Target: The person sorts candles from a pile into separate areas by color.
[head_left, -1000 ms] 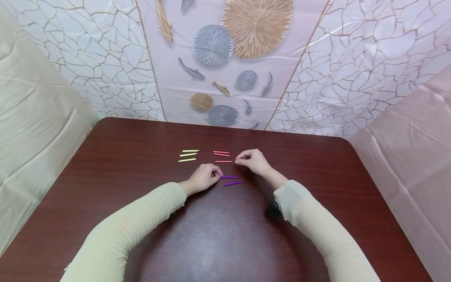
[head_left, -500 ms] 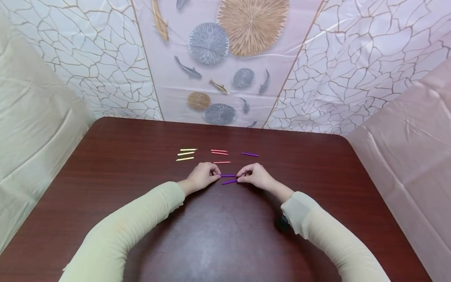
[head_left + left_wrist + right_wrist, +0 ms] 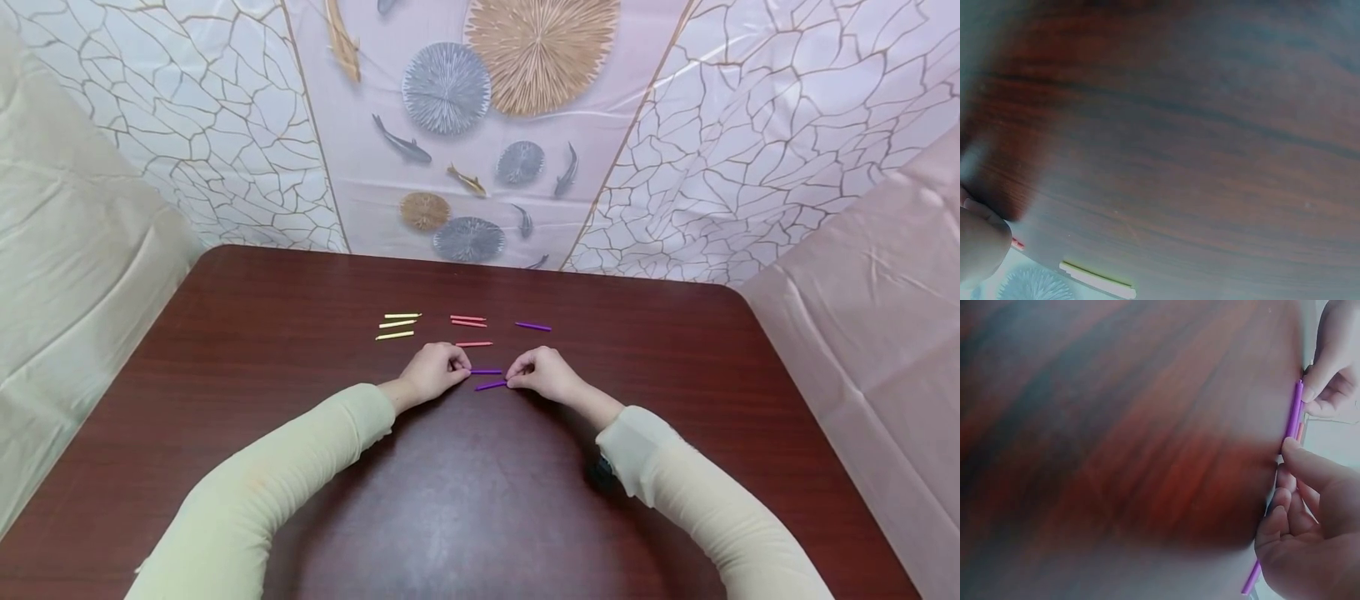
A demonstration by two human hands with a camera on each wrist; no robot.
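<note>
Two purple candles lie side by side on the table between the hands in the head view. My left hand pinches the left end of the farther purple candle. The right hand has thumb and fingertip pinching the right end of the nearer purple candle. In the right wrist view, the right hand grips the end of a purple candle, and the left hand shows beyond it. Farther back lies a third purple candle. The left wrist view shows just an edge of the left hand.
Three yellow candles lie at the left. Three red candles lie to their right, one nearer the hands. The brown table ends at a patterned backdrop, with cloth hanging on both sides.
My right hand has come nearer the body, from beside the red candles to the nearer purple candle. The third purple candle now shows where the hand was. The left hand has stayed put.
</note>
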